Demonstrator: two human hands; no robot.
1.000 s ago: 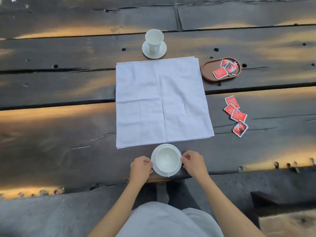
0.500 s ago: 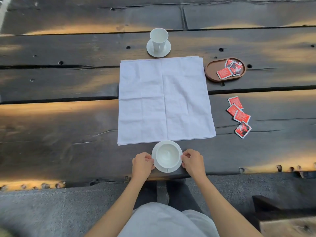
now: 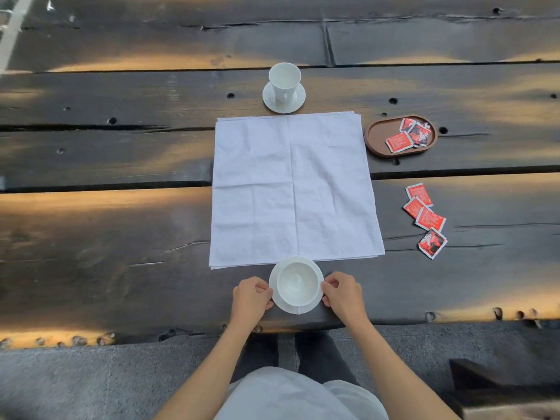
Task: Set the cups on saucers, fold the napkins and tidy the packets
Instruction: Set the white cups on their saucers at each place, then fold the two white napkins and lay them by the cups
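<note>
The person stands at the near edge of a dark plank table [image 3: 121, 237] with both hands on the near saucer [image 3: 303, 307], which carries the near cup [image 3: 297, 282] upright at its centre. The left hand [image 3: 251, 300] pinches the saucer's left rim and the right hand [image 3: 342, 294] pinches the right rim, fingers curled closed on the china at either side, so the cup sits squarely between them. The saucer's far edge just overlaps the near hem of the white napkins [image 3: 291, 189], a stack spread flat and square in the middle of the table.

Beyond the far hem stands the far cup [image 3: 284, 78] on its own saucer [image 3: 295, 101], so both cups look set. By my reckoning the napkins come next, and that move turns on one thing: the stack lies straight ahead of both hands, its centre crease running directly away from the person, in line with the two cups. Neither hand is nearer; each has a near corner on its own side, though the saucer may need to clear the hem first.

Off to the right, four loose red packets [image 3: 425, 218] lie scattered on the wood, well apart from the napkins, and a brown oval tray [image 3: 378, 140] further back already holds a few more packets [image 3: 409, 137]. The right hand is plainly nearer those.
</note>
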